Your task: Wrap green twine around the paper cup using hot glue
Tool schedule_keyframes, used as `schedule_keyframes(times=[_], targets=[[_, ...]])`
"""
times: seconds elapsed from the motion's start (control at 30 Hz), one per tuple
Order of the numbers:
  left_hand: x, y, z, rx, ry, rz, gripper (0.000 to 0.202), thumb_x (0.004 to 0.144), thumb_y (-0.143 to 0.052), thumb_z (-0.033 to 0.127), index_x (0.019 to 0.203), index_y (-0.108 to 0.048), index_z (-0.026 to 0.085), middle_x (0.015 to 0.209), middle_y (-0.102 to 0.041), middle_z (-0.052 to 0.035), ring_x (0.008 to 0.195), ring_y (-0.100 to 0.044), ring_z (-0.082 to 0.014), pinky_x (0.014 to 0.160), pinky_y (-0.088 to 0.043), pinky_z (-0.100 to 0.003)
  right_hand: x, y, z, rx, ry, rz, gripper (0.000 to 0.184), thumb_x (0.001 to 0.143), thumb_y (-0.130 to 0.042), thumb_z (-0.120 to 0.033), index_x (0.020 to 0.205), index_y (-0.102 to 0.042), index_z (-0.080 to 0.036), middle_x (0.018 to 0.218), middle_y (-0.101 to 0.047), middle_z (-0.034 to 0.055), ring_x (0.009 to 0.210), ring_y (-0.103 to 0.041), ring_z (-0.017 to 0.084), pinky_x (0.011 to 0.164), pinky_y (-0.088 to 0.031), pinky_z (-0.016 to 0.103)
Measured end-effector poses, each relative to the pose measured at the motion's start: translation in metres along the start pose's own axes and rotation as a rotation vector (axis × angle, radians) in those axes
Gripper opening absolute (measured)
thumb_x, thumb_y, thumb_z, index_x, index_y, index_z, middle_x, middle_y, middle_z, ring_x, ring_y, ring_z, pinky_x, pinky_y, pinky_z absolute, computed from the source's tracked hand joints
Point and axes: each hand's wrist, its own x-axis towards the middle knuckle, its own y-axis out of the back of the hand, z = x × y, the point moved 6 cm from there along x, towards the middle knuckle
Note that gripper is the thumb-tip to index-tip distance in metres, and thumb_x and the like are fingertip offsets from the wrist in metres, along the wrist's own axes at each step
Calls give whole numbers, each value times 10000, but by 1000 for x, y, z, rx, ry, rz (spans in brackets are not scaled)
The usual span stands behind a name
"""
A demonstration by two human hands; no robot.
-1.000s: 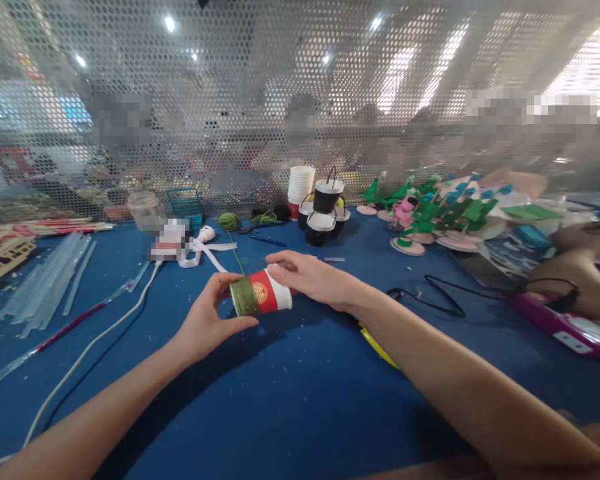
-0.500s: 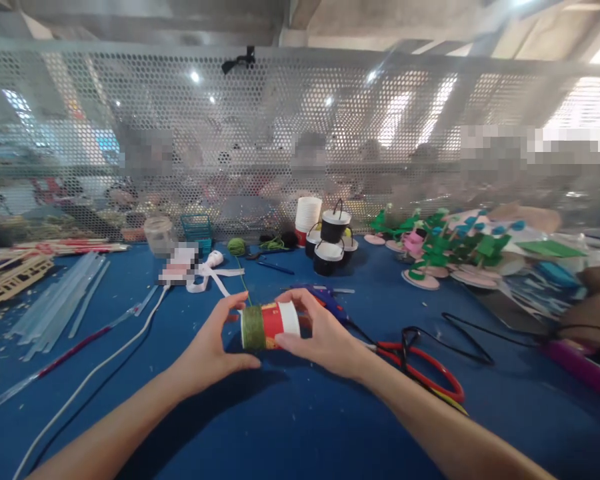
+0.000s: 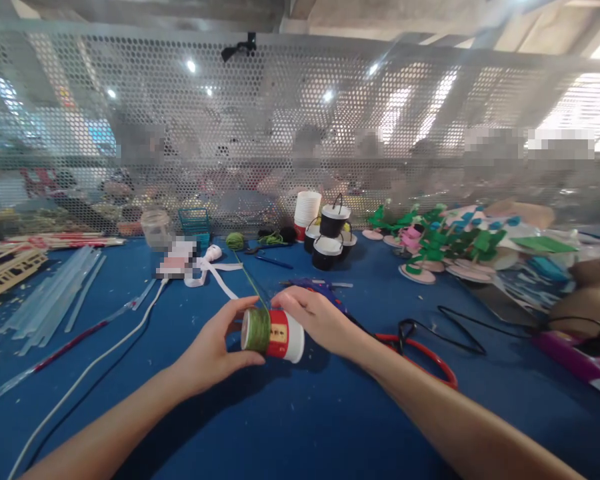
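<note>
My left hand (image 3: 215,340) grips a paper cup (image 3: 294,339) lying on its side, thumb below and fingers above, round its narrow end. Wound green yarn (image 3: 257,331) covers about half of the cup; the red printed band and white rim part stay bare. From the cup a taut strand runs back to a green yarn ball (image 3: 235,241). My right hand (image 3: 320,317) is closed at the cup's upper side, fingertips pinched beside the strand where it meets the cup. The exact pinch is partly hidden.
Behind stand stacked white cups (image 3: 307,207) and small black buckets (image 3: 327,252). A blue glue gun (image 3: 325,293) and red-handled scissors (image 3: 437,360) lie right. Green paper figures (image 3: 433,243) stand farther right. Glue sticks (image 3: 63,290), a white cable (image 3: 110,353) and white ribbon (image 3: 220,283) lie left.
My right hand has let go of the cup's wide end and moved to its upper side by the strand. The cup has turned, showing its label, and its wide end tilts lower.
</note>
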Motion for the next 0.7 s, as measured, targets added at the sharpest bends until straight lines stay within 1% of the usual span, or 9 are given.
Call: schedule_keyframes(times=[0.07,0.13,0.2,0.3,0.43,0.5,0.57,0.63,0.7], targets=[[-1,-3,4,138,-104,-32,636,661,-707,229,1208,-384,246,1188,-481,-96,1119,-470,-283,945,-400,-463,7,-7,2,-27,-86,-156,415,860,-326,-445,708,-579,-154,720,-609,55,681,-548,172,617,-416,300],[-2,-4,6,244,-176,-47,638,676,-699,229,1222,-370,256,1198,-473,-95,1122,-465,-281,946,-405,-471,12,-12,3,-1,-134,-249,373,824,-422,-451,693,-602,-151,679,-604,31,628,-531,148,562,-400,269],[-2,-4,6,301,-206,-35,624,685,-690,226,1217,-365,258,1176,-482,-90,1107,-476,-276,934,-420,-473,16,-12,3,84,-178,-247,291,777,-521,-415,723,-624,-148,693,-614,21,625,-528,130,557,-404,248],[-3,-3,6,316,-220,-2,604,690,-680,217,1205,-364,254,1163,-477,-86,1102,-482,-269,921,-442,-459,19,-11,4,221,-241,-217,202,730,-596,-343,740,-631,-145,720,-622,18,639,-533,116,590,-417,236],[-4,-5,7,347,-232,-9,699,687,-686,215,1262,-292,269,1210,-439,-96,1138,-452,-277,934,-429,-470,21,-10,5,277,-297,-227,90,722,-583,-226,707,-613,-143,666,-587,-3,580,-492,89,552,-387,219],[-5,-7,8,395,-254,-28,689,700,-675,213,1264,-286,279,1197,-442,-90,1125,-457,-272,931,-426,-485,22,-9,6,272,-321,-209,65,718,-574,-192,692,-603,-140,613,-552,-19,531,-444,76,508,-348,211],[-5,-9,9,433,-272,-41,670,711,-666,210,1259,-288,285,1180,-446,-83,1108,-465,-265,918,-438,-486,24,-6,8,269,-320,-166,81,722,-568,-195,673,-596,-137,594,-532,-23,525,-426,75,498,-325,212],[-6,-11,11,466,-285,-49,660,715,-663,209,1254,-289,284,1172,-446,-84,1102,-471,-265,902,-454,-480,25,-5,10,252,-293,-138,162,757,-540,-254,670,-604,-133,617,-546,-10,559,-446,85,526,-335,220],[-7,-13,12,514,-315,-50,651,712,-666,206,1245,-299,275,1167,-450,-92,1101,-477,-272,898,-459,-478,25,-8,11,211,-265,-172,252,783,-510,-334,678,-622,-134,631,-562,0,578,-462,95,548,-345,231]])
